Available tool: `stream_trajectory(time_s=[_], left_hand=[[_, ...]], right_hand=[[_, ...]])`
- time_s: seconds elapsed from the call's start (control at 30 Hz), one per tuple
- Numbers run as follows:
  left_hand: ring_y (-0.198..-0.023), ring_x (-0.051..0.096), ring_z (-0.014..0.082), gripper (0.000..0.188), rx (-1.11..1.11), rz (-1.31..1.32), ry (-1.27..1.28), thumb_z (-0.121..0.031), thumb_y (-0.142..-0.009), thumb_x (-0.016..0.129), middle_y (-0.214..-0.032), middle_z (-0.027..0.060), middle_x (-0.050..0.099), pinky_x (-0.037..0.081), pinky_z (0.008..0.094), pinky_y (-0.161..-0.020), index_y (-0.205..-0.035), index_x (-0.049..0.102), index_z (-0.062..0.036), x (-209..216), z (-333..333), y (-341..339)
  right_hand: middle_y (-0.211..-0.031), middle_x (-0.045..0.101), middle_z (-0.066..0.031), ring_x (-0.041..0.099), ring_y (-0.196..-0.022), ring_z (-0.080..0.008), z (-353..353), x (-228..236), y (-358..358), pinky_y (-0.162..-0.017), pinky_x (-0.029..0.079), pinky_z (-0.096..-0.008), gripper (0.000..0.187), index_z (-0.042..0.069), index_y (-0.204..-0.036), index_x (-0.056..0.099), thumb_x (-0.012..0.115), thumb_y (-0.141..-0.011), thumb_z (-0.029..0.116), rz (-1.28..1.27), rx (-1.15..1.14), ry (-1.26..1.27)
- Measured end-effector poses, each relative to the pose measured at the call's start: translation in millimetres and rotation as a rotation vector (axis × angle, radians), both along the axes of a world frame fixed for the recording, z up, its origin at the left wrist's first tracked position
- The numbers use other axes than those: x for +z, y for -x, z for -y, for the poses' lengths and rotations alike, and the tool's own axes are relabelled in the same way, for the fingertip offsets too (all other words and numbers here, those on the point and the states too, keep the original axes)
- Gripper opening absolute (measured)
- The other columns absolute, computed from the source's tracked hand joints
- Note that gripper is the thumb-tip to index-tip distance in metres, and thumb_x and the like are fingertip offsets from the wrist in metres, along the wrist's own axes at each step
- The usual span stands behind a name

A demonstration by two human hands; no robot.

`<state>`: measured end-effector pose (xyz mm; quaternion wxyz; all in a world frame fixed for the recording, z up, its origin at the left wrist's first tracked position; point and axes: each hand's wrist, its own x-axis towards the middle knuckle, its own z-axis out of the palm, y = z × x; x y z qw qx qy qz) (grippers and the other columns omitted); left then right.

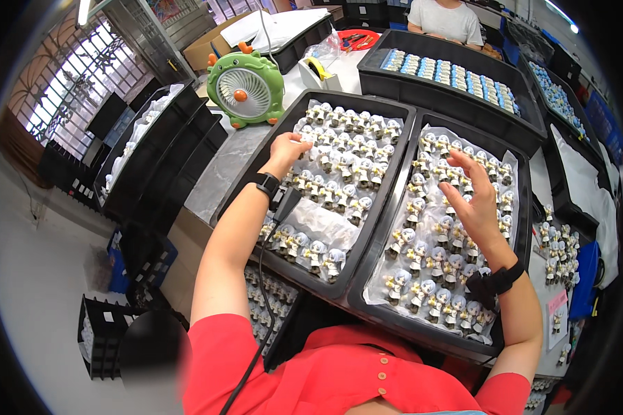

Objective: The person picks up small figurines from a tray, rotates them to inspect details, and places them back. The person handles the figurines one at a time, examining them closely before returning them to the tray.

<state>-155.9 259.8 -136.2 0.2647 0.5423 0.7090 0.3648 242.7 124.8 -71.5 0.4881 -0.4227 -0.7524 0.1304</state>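
Note:
Two black trays lie side by side before me, each lined with white sheeting and filled with rows of small grey-haired figurines. Over the far left edge of the left tray (pixel 375 238) is my left hand (pixel 288 152). Its fingers are drawn together beside the figurines (pixel 339 142); whatever they may hold is hidden. My right hand (pixel 473 200) hovers above the right tray (pixel 356 299), thumb and fingers apart, with nothing visible between them. More figurines (pixel 436 263) stand below and around it. In the left tray, a strip of bare white sheeting (pixel 322 225) separates the nearest row from the others.
A green fan (pixel 246 86) and a tape dispenser (pixel 318 75) stand beyond the left tray. Another black tray (pixel 450 104) holds blue-and-white pieces. Loose figurines (pixel 559 249) stand at the right. Stacked black trays (pixel 163 162) rise at left. A person in white (pixel 446 24) is opposite.

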Motion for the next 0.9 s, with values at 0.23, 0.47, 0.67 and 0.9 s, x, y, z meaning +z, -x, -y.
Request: stream_trajectory(time_s=[0.23,0.47,0.67,0.9], left_hand=[[-0.073,0.061,0.0153,0.045,-0.043,0.068,0.174,-0.021,-0.07,0.076,-0.089,0.0094,0.064,0.05,0.0278,-0.066,-0.104,0.058,0.003,13,17,-32],[-0.072,0.058,0.0126,0.047,-0.1,0.079,0.107,-0.024,-0.072,0.076,-0.088,0.0091,0.063,0.047,0.0256,-0.06,-0.106,0.057,0.0031,10,17,-34],[-0.078,0.064,0.0189,0.045,-0.071,-0.143,0.019,-0.026,-0.069,0.077,-0.086,0.0116,0.065,0.051,0.0312,-0.072,-0.1,0.06,0.0012,-2,11,-24],[-0.073,0.058,0.0123,0.043,-0.196,-0.231,0.102,-0.021,-0.073,0.075,-0.088,0.007,0.057,0.05,0.0254,-0.061,-0.107,0.057,0.0004,0,16,-32]], right_hand=[[-0.105,0.062,-0.0115,0.057,-0.101,-0.0255,0,5,-3,-0.09,0.043,-0.0343,0.038,0.004,-0.113,0.057,0.066,-0.077,0.01,-0.015,0.001,0.009],[-0.103,0.064,-0.0123,0.059,-0.099,-0.0266,0,6,-4,-0.088,0.044,-0.0344,0.03,0.003,-0.106,0.061,0.066,-0.077,0.011,-0.005,0.032,0.026],[-0.102,0.064,-0.0125,0.06,-0.099,-0.0264,0,6,-5,-0.087,0.045,-0.0338,0.028,0.003,-0.104,0.062,0.066,-0.078,0.011,-0.004,0.038,0.05],[-0.099,0.065,-0.011,0.061,-0.094,-0.0237,-1,4,-6,-0.083,0.046,-0.0318,0.026,0.002,-0.102,0.063,0.065,-0.078,0.01,0.001,0.053,0.056]])
